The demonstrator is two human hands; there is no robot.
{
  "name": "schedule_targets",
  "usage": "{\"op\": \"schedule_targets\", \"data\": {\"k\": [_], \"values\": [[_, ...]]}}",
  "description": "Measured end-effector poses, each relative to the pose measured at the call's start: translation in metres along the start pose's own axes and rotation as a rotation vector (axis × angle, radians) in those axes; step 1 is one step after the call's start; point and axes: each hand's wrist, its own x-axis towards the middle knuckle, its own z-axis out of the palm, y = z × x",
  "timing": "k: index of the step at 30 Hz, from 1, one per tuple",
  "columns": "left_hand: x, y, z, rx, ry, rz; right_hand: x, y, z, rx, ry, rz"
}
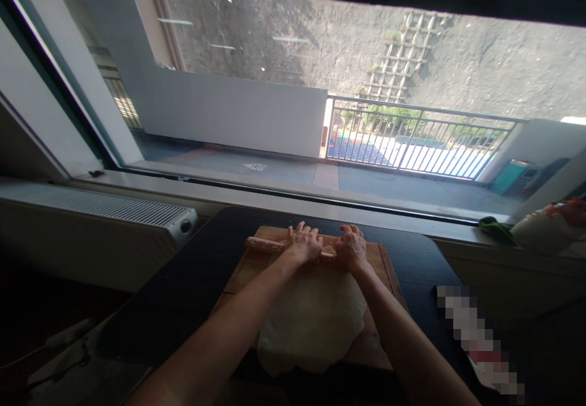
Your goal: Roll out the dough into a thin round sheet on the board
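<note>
A large, thin sheet of dough (pixel 315 317) lies on a wooden board (pixel 384 265), and its near edge hangs past the board's front. Across the far part of the board rests a wooden rolling pin (pixel 264 245), its left end sticking out. My left hand (pixel 304 243) is over the middle of the pin, palm down, with fingers bent across it. Close by on the right, my right hand (pixel 351 246) curls over the pin's other part and hides that end. Some dough shows at the pin between my hands.
The board is on a black table (pixel 178 290) below a wide window. A white radiator (pixel 105 223) stands at left. On the right are a blurred-out flat item (pixel 476 339) at the table's edge, a green cloth-like thing (pixel 497 230) and a pale rounded object (pixel 540 230) by the sill.
</note>
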Motion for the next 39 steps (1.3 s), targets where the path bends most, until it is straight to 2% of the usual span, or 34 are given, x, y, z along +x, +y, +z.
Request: {"op": "schedule_targets", "data": {"k": [14, 29, 39], "values": [[-0.0023, 0.0024, -0.0057, 0.000, -0.014, -0.007, 0.0002, -0.0013, 0.0009, 0.006, 0.016, 0.008], [-0.0043, 0.0027, -0.0042, -0.005, 0.031, -0.023, -0.0006, -0.0003, 0.0008, -0.003, 0.020, 0.005], [-0.0048, -0.0004, -0.0024, 0.007, 0.062, 0.014, -0.0005, -0.0009, 0.0018, -0.014, 0.025, 0.011]]}}
